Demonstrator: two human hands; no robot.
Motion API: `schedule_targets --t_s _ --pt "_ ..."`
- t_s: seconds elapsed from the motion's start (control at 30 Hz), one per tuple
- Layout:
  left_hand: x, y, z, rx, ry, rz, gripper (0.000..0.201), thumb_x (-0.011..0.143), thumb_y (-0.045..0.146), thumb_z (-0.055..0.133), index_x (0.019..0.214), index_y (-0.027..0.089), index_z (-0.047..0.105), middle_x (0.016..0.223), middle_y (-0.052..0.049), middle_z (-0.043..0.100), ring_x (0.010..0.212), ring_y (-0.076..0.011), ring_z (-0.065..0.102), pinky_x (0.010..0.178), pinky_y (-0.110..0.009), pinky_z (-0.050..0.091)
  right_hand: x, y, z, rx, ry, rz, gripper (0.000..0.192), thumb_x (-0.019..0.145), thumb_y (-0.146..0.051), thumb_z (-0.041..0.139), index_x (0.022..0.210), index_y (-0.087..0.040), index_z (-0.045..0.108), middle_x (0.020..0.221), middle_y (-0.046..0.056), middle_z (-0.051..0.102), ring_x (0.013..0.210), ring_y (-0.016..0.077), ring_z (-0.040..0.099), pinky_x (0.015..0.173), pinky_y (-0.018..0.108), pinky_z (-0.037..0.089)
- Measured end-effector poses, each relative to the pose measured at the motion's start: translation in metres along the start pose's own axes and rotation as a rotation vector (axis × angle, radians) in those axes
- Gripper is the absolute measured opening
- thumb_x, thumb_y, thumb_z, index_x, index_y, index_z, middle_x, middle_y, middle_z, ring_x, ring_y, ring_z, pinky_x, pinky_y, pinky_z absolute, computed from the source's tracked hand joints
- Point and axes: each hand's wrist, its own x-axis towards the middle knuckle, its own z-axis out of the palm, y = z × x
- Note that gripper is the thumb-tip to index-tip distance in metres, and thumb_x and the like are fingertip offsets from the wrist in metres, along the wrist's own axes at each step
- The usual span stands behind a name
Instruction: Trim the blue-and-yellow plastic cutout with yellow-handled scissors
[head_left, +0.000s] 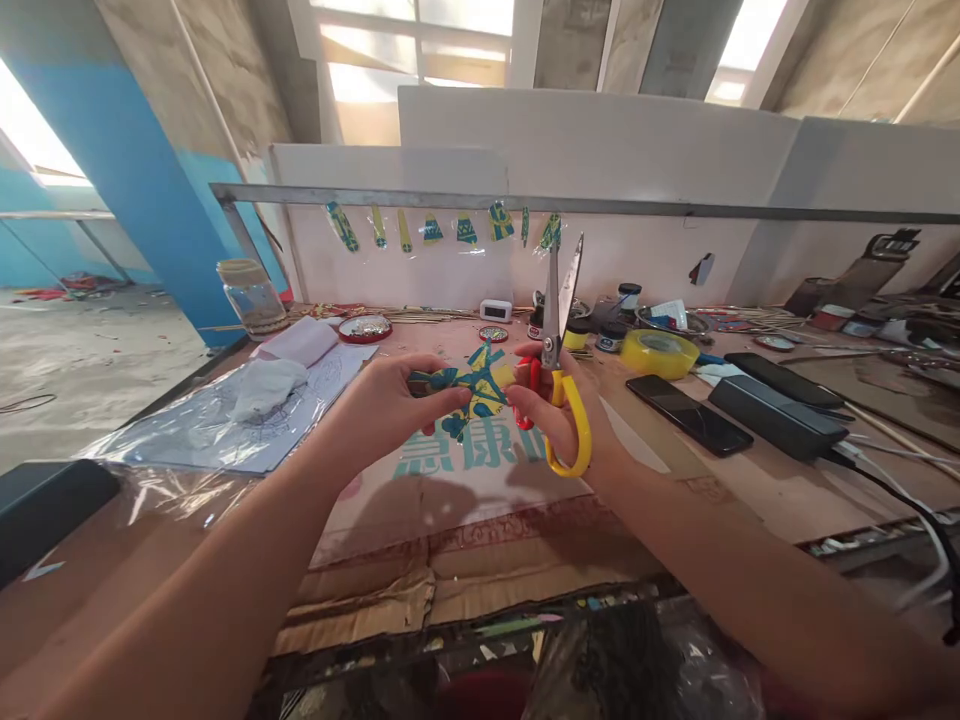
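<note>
So, both hands are loaded. Left hand (390,400) pinches the blue-and-yellow patterned piece (486,392) between thumb and fingers, from its left side. Right hand (568,425) has the scissors (550,350) hooked by the handles, blades up and slightly parted, while thumb and fingertips meet the piece's right edge. Looks like a parked grip: keeps the tool in the hand, leaves the fingertips usable, points the blades off the work.

Piece is between the two hands, above the printed sheet (480,450) on the bench (757,490). Two-sided hold probably steadies something thin. Can't tell if it's one layer or several; fingers cover too much.

Similar small pieces (466,230) hang in a row off the metal rail (637,208), apparently on clear tape, presumably to stay visible and off the surface. Tape roll (658,353) sits right of the hands, likely for reach. Phone (688,412) lies just in front of it.
</note>
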Motion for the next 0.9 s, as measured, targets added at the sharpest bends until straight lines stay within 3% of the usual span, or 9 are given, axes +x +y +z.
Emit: schedule_targets --t_s 0.1,0.2,0.3,0.43,0.53,0.63,0.77,0.9 --pt "0.0 0.001 0.0 0.004 -0.069 -0.02 0.039 0.071 0.051 0.081 0.095 0.021 0.077 0.055 0.002 0.064 0.049 -0.0133 0.056 0.047 -0.023 0.039 0.0 -0.002 0.001 0.026 -0.004 0.028 0.045 0.076 -0.035 0.08 0.111 -0.025 0.053 0.081 -0.005 0.054 0.069 0.0099 0.056 0.063 0.023 0.051" --pt "0.001 0.001 -0.001 -0.105 -0.011 -0.015 0.049 0.074 0.054 0.079 0.113 0.024 0.073 0.065 0.002 0.068 0.057 -0.013 0.059 0.053 -0.022 0.043 0.001 0.001 0.0 0.059 0.021 0.023 0.045 0.075 -0.035 0.08 0.11 -0.025 0.053 0.082 -0.004 0.056 0.069 0.0102 0.058 0.062 0.023 0.053" --pt "0.003 -0.004 0.003 -0.127 0.038 0.004 0.04 0.077 0.059 0.075 0.092 0.021 0.075 0.067 0.001 0.068 0.06 -0.0118 0.058 0.054 -0.021 0.043 0.002 0.003 0.0 0.115 0.063 0.023 0.048 0.075 -0.041 0.08 0.111 -0.025 0.052 0.082 -0.005 0.057 0.067 0.0103 0.059 0.06 0.024 0.055" --pt "0.003 -0.012 0.012 -0.102 -0.003 0.011 0.04 0.079 0.058 0.073 0.071 0.018 0.07 0.064 -0.001 0.068 0.057 -0.0122 0.057 0.053 -0.023 0.044 0.002 0.001 0.001 0.137 0.063 -0.001 0.053 0.073 -0.045 0.082 0.11 -0.026 0.05 0.081 -0.006 0.056 0.068 0.0105 0.06 0.064 0.026 0.057" --pt "0.005 -0.011 0.011 -0.106 0.108 0.043 0.035 0.084 0.049 0.07 0.069 0.018 0.07 0.059 -0.001 0.068 0.051 -0.0119 0.055 0.049 -0.023 0.042 0.003 0.001 0.0 0.056 0.059 -0.01 0.049 0.079 -0.052 0.077 0.109 -0.026 0.049 0.083 -0.004 0.056 0.067 0.0104 0.059 0.057 0.023 0.051" --pt "0.005 -0.003 0.001 -0.166 0.277 0.087 0.029 0.088 0.04 0.064 0.069 0.019 0.069 0.058 -0.001 0.068 0.047 -0.0113 0.054 0.046 -0.024 0.04 0.005 0.005 -0.002 -0.032 0.052 0.034 0.051 0.081 -0.063 0.07 0.107 -0.025 0.049 0.078 -0.005 0.049 0.058 0.0086 0.048 0.048 0.021 0.04" --pt "0.001 0.007 -0.01 -0.234 0.431 0.142 0.03 0.091 0.038 0.061 0.068 0.019 0.067 0.063 -0.001 0.071 0.048 -0.011 0.055 0.047 -0.024 0.042 0.002 0.011 -0.003 -0.096 -0.085 0.074 0.065 0.076 -0.08 0.061 0.106 -0.023 0.052 0.08 -0.004 0.044 0.058 0.0084 0.041 0.051 0.023 0.036" --pt "-0.003 0.01 -0.014 -0.285 0.49 0.183 0.026 0.09 0.03 0.06 0.069 0.018 0.068 0.064 -0.001 0.07 0.05 -0.01 0.057 0.05 -0.023 0.045 -0.005 0.019 -0.002 -0.122 -0.207 0.084 0.069 0.075 -0.083 0.058 0.108 -0.023 0.053 0.081 -0.003 0.045 0.062 0.0108 0.04 0.053 0.024 0.033"
